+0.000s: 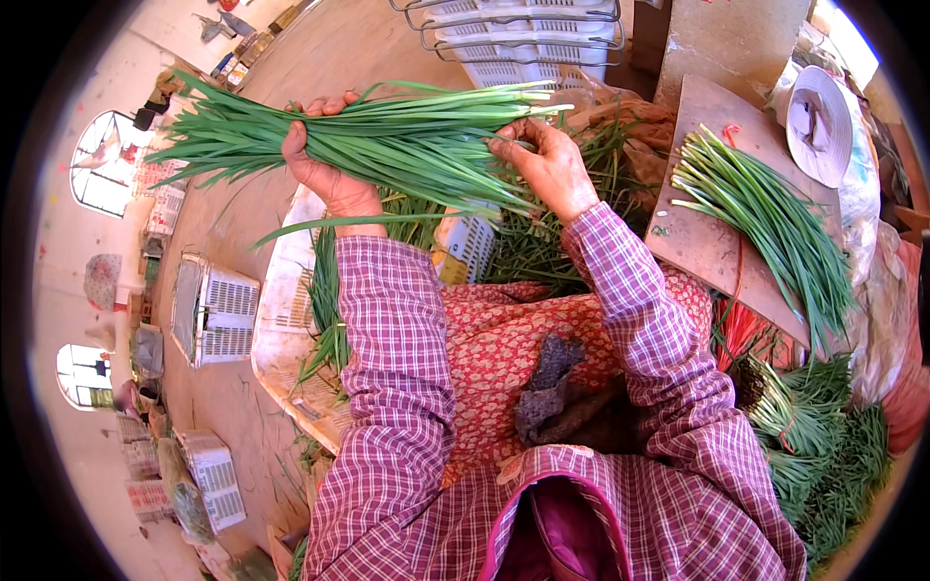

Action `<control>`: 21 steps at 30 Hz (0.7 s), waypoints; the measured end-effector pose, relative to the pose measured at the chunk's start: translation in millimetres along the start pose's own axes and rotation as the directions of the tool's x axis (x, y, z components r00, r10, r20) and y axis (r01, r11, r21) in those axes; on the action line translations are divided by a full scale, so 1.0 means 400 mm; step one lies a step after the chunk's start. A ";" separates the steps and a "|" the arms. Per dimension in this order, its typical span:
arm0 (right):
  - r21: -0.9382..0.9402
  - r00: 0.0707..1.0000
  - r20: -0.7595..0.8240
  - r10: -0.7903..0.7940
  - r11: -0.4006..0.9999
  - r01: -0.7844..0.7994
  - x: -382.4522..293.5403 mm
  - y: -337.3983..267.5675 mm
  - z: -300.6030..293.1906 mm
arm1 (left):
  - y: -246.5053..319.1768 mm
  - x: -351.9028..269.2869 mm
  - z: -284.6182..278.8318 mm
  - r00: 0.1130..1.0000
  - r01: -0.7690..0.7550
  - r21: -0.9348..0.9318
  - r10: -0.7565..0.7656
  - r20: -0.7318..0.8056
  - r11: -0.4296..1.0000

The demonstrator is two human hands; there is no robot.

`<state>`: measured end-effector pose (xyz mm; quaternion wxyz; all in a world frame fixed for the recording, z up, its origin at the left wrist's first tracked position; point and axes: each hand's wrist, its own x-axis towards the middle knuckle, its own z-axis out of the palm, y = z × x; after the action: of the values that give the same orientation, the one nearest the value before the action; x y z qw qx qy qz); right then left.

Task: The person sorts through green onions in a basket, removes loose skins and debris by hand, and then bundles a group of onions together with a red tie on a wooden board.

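Observation:
A bunch of long green garlic chives (pixel 407 138) lies crosswise in front of me, pale cut ends to the right and leaf tips to the left. My left hand (pixel 323 156) is wrapped around its leafy part. At the stem end, my right hand (pixel 541 156) has thumb and forefinger together by the stems; whether a stem is pinched between them is unclear. One loose leaf (pixel 363 221) hangs across my left wrist. A second bunch of chives (pixel 770 225) rests on a tilted board (pixel 697 247) at the right, near a red tie (pixel 730 133).
A white plastic crate (pixel 280 327) with chives stands left of my lap. Loose chives (pixel 538 243) lie beyond my knees. Stacked white crates (pixel 534 43) stand at the top. Tied bunches (pixel 792 414) are heaped at lower right, and a sun hat (pixel 819 127) sits by the board.

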<state>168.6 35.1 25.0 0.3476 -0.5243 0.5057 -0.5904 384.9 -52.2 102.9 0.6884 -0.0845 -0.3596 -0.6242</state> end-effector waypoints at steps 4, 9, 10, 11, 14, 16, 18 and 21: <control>-0.041 0.999 -0.015 -0.033 0.999 0.032 0.007 0.005 -0.006 | 0.007 0.000 -0.005 1.000 -0.004 0.066 0.004 -0.006 0.998; -0.349 0.977 -0.166 -0.138 0.934 0.072 0.005 0.009 -0.072 | 0.023 0.006 -0.023 0.999 -0.014 0.048 0.016 -0.046 0.999; -0.413 0.975 -0.180 -0.132 0.910 0.047 0.008 0.034 -0.104 | 0.033 0.010 -0.026 0.996 -0.035 0.030 0.037 -0.081 0.999; -0.474 0.972 -0.196 -0.128 0.880 0.020 0.009 0.058 -0.145 | 0.038 0.011 -0.029 0.992 -0.057 0.013 0.058 -0.116 0.998; -0.766 0.974 -0.205 -0.097 0.635 -0.098 -0.006 0.060 -0.239 | 0.067 0.016 -0.051 0.973 -0.148 0.141 0.169 -0.155 0.979; -0.914 0.987 -0.105 -0.119 0.404 -0.048 -0.028 0.056 -0.294 | 0.062 0.016 -0.059 0.964 -0.176 0.166 0.204 -0.168 0.970; -0.922 0.970 -0.078 -0.232 0.387 0.019 -0.058 0.039 -0.290 | 0.053 0.000 -0.054 0.953 -0.153 0.479 0.258 -0.160 0.864; -0.707 0.988 0.019 -0.153 0.696 0.121 -0.108 -0.088 -0.221 | 0.065 0.002 -0.046 0.934 -0.120 0.551 0.282 -0.219 0.826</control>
<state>96.1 104.8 52.8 0.0651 -0.6412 0.6595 -0.3870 415.9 -57.8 98.4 0.7926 0.1630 -0.4008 -0.4295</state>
